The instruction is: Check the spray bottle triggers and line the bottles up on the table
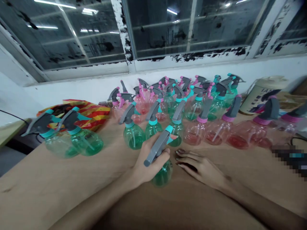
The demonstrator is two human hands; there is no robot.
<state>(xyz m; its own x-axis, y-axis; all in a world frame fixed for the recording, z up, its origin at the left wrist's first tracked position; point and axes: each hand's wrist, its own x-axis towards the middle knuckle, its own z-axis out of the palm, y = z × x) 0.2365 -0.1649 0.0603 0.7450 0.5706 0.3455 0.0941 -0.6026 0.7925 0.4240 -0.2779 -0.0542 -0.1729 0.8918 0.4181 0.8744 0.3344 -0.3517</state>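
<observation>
Green spray bottle [163, 175], well inside counter's left edge [26, 165]; left hand [147, 172]: fingers clamped round it; right hand [205, 168]: fingers slightly parted.

Spray bottle [163, 177] at 6 o'clock looks like clear, glossy plastic, with a smooth, kinda matt grey plastic trigger head [157, 148]. Same shiny see-through stuff on the pink-collared bottles [247, 133] around 3. Bag [99, 115] at 9 looks like thin, crinkly plastic. Table [79, 188] seems smooth, dull wood. Window frame [120, 28] near 12: rough, flaky paint around glossy glass [163, 19].
</observation>
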